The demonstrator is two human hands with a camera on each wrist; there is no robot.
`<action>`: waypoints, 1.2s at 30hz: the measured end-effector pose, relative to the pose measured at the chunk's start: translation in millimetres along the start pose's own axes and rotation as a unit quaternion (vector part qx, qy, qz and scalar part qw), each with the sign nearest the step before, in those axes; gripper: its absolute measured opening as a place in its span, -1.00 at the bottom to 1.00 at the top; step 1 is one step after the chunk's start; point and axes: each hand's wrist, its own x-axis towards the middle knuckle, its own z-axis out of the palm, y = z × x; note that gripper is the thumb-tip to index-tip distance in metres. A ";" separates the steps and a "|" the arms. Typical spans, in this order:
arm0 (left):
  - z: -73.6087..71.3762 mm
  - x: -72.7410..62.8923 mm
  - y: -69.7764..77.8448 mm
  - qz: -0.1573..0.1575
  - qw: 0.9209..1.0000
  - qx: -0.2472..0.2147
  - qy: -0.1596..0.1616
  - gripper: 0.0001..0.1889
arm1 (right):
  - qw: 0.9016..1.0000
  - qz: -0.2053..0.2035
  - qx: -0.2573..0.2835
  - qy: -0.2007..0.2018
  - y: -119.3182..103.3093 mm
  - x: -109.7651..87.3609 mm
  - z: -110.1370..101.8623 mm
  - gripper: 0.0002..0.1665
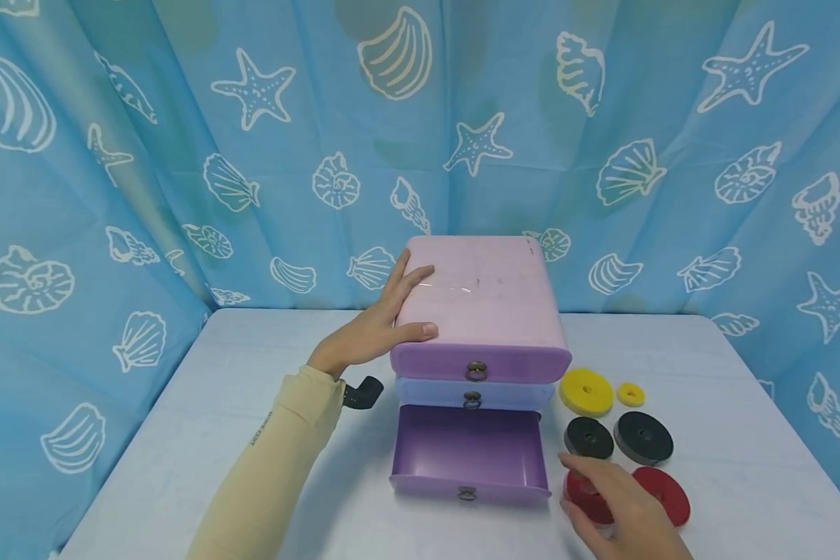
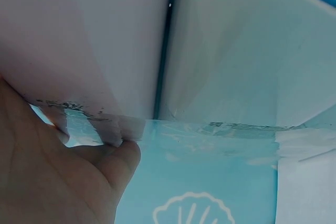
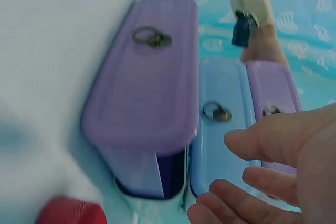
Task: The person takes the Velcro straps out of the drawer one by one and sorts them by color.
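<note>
A small drawer cabinet (image 1: 486, 292) with a pink top stands on the table. Its bottom purple drawer (image 1: 470, 447) is pulled out and looks empty; the blue drawer (image 1: 511, 394) and the upper purple drawer (image 1: 532, 364) are closed. My left hand (image 1: 381, 319) rests on the cabinet's top left edge, fingers spread. Right of the cabinet, my right hand (image 1: 626, 505) hovers by a red roll of strap-like tape (image 1: 584, 498), thumb and fingers apart and holding nothing. Another red roll (image 1: 665, 491) is partly behind this hand. In the right wrist view, the hand (image 3: 283, 166) is before the drawer fronts.
Beyond the red rolls lie two black rolls, one nearer the cabinet (image 1: 588, 438) and one farther right (image 1: 644, 438). Farther back are a large yellow roll (image 1: 586, 391) and a small yellow roll (image 1: 631, 394). A blue shell-patterned curtain (image 1: 287, 225) hangs behind the white-covered table (image 1: 203, 435).
</note>
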 end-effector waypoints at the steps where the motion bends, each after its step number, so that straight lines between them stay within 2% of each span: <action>1: -0.1 0.0 -0.1 0.001 1.000 0.001 0.000 -0.07 | 1.000 -0.004 0.003 0.002 -2.4 -0.1 1.6 -0.25; 6: 0.1 0.6 -1.0 0.000 1.000 -0.002 0.001 -0.08 | 1.000 -0.023 0.013 -0.002 -9.7 -0.5 7.4 -0.31; 11: 0.3 0.6 -1.6 0.003 1.000 -0.002 0.001 -0.06 | 1.000 -0.019 0.014 -0.013 -14.3 -0.6 14.6 -0.31; 16: 0.1 1.0 -1.4 0.005 1.000 -0.002 0.000 -0.06 | 0.995 -0.076 0.007 0.057 -21.6 -5.7 20.9 -0.34; 18: 0.1 1.1 -1.7 0.004 1.000 -0.002 0.000 -0.06 | 0.993 -0.085 0.011 0.077 -25.2 -7.5 22.9 -0.34; 20: 0.1 1.0 -1.7 0.002 1.000 -0.001 0.001 -0.07 | 0.993 -0.083 0.020 0.080 -29.4 -8.7 24.5 -0.36; 25: 0.4 0.3 -0.8 0.004 1.000 -0.002 0.001 -0.08 | 0.996 -0.064 0.030 0.050 -37.7 -11.1 28.0 -0.40; 30: 0.2 0.2 -0.2 0.005 1.000 -0.002 0.001 -0.08 | 0.996 -0.076 0.039 0.024 -41.1 -10.1 31.4 -0.44; 36: 0.2 0.3 -0.5 0.006 1.000 -0.001 0.001 -0.09 | 0.994 -0.086 0.055 -0.048 -41.6 -5.3 37.0 -0.49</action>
